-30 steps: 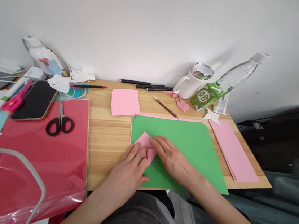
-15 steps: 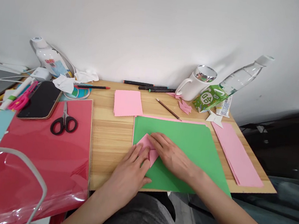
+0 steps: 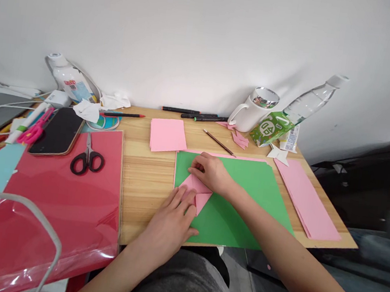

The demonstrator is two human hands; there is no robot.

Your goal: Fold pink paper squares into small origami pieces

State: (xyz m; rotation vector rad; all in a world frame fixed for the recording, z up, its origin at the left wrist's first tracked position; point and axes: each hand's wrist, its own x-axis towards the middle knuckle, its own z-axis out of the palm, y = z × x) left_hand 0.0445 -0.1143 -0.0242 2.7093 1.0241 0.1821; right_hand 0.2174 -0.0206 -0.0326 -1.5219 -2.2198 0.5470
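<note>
Left hand (image 3: 171,221) lies flat, grip spread, pinning the folded pink paper (image 3: 199,195) from 7 o'clock — right hand (image 3: 213,172) sits at 12 o'clock, grip pressed together on the paper's top corner. The paper rests at the green sheet's (image 3: 246,195) 9 o'clock edge, on the desk (image 3: 148,178).

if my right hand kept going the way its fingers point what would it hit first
Likely the small pink paper stack, up and left of the right hand; only green sheet and bare tabletop lie between, depth is rough.
</note>
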